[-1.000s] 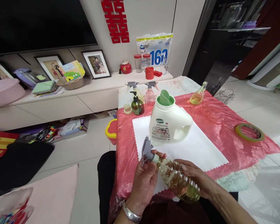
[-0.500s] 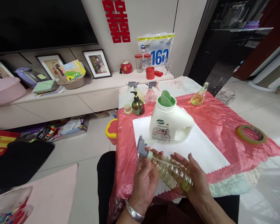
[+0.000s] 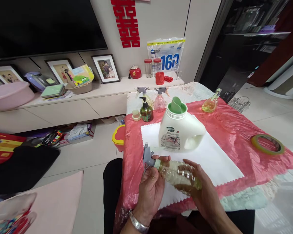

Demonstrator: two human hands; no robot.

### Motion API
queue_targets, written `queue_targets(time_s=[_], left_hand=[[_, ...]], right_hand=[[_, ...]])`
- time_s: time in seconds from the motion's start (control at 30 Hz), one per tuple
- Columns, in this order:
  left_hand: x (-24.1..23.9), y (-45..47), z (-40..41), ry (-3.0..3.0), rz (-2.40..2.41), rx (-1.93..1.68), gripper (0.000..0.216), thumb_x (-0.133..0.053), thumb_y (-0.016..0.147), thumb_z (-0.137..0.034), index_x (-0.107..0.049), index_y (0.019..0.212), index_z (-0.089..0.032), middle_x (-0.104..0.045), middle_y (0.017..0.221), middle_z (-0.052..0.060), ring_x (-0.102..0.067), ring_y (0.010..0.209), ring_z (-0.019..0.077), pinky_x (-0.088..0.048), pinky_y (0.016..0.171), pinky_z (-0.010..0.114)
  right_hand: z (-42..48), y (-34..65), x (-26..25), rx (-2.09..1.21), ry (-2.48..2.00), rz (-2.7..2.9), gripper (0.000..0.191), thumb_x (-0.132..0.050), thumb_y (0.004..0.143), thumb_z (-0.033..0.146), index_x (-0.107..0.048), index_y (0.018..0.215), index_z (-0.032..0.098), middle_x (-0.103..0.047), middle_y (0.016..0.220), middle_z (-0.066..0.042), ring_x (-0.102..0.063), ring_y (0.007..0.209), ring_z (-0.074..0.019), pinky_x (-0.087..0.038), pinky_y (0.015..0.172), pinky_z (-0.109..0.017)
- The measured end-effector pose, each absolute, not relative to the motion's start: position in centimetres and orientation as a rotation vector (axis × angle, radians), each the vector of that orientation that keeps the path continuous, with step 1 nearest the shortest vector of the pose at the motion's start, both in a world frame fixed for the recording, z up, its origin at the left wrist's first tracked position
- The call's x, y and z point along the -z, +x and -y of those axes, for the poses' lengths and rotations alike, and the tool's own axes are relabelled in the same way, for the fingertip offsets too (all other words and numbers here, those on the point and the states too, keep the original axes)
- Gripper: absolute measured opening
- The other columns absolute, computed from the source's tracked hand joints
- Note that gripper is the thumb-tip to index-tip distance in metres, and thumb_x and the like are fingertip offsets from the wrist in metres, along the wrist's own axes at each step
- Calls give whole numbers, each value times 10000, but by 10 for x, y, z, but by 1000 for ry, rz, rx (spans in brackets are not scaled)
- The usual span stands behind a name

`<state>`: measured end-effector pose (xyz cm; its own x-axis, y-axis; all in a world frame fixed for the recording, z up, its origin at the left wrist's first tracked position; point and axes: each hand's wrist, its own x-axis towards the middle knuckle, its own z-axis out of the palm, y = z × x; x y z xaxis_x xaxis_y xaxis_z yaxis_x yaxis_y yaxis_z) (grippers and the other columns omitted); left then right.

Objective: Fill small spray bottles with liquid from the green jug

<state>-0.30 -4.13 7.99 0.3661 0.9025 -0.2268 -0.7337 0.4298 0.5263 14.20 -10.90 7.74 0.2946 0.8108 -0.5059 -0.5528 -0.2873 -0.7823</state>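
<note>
A clear ribbed spray bottle (image 3: 178, 175) with yellowish liquid lies tilted sideways over the near table edge. My left hand (image 3: 151, 188) is closed round its neck just below the grey trigger head (image 3: 147, 156). My right hand (image 3: 202, 191) wraps the bottle's body from beneath and behind. A silver bangle (image 3: 138, 222) sits on my left wrist. Just beyond the bottle a white detergent jug (image 3: 179, 130) with a green spout stands on a white cloth (image 3: 219, 162).
The table wears a red plastic cover (image 3: 234, 130). At its far edge stand a dark green pump bottle (image 3: 146, 110), two spray bottles (image 3: 159, 100), a small lid (image 3: 136, 115) and a tilted glass flask (image 3: 210, 103). A tape roll (image 3: 267, 143) lies right. A low cabinet (image 3: 63, 107) runs behind.
The bottle has been lifted slightly and shifted left, now lying flatter. My right hand has slid under its body. The view has shifted a little.
</note>
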Motion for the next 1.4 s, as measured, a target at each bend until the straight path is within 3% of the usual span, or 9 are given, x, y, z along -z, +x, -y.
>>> queue_targets(time_s=[0.13,0.3,0.43,0.6,0.8,0.93,1.07,1.23,1.4], left_hand=[[-82,-4,40,419,-545,-1124,235,-841,760,-316,-728,944,-223,-714,1079,29,-637,1221,282,-311,1225,509],[-75,-5,37,255,-590,-1188,227,-852,744,-318,-675,698,-182,-720,1091,31,-650,1185,257,-316,1218,497],[-80,-9,36,275,-591,-1126,217,-857,734,-329,-698,726,-183,-728,1113,72,-627,1231,289,-290,1224,496],[-92,-11,35,361,-550,-1124,310,-875,704,-315,-630,586,-167,-717,1082,48,-633,1214,308,-265,1230,517],[-88,-8,35,308,-585,-1175,250,-866,717,-295,-654,644,-183,-732,1073,37,-645,1192,261,-252,1239,480],[-90,-9,36,320,-530,-1113,266,-859,724,-298,-652,606,-178,-724,1093,29,-644,1192,284,-298,1220,518],[-94,-11,36,331,-502,-1094,245,-876,699,-268,-672,600,-176,-700,1107,8,-655,1165,292,-333,1209,529],[-91,-8,35,321,-535,-1128,248,-854,732,-273,-653,632,-169,-694,1136,-1,-640,1202,295,-313,1223,509],[-91,-7,37,333,-541,-1094,209,-845,747,-274,-677,681,-169,-695,1169,33,-636,1210,288,-312,1217,506]], right_hand=[[107,146,-88,-1759,-1069,-12,926,-568,773,818,-358,1476,255,-424,1474,-164,-514,1268,-342,-507,966,-532],[126,146,-78,-1329,-1091,688,944,-770,774,510,-217,1539,463,-143,1631,-20,-285,1457,-299,-439,1090,-503],[131,148,-74,-1268,-1211,789,845,-666,880,536,-196,1570,405,-301,1552,-95,-505,1281,-270,-490,1029,-452],[124,151,-91,-1865,-1078,317,852,-331,911,808,-104,1593,349,-533,1313,-170,-641,678,-186,-519,575,-341],[134,152,-85,-1323,-1247,765,985,-773,751,608,-244,1559,412,-268,1566,-72,-444,1316,-269,-516,974,-391],[135,157,-85,-1322,-1284,739,912,-662,845,620,-208,1586,342,-476,1388,-128,-563,1168,-262,-535,918,-404],[130,156,-95,-1832,-1106,344,860,-381,911,784,-200,1590,289,-620,1123,-146,-636,705,-194,-512,576,-317],[136,156,-86,-1386,-1290,731,904,-644,790,744,-310,1544,373,-327,1539,-97,-472,1294,-284,-511,969,-409],[138,160,-82,-1321,-1295,786,910,-745,790,561,-286,1555,375,-459,1411,-103,-537,1214,-265,-513,947,-376]])
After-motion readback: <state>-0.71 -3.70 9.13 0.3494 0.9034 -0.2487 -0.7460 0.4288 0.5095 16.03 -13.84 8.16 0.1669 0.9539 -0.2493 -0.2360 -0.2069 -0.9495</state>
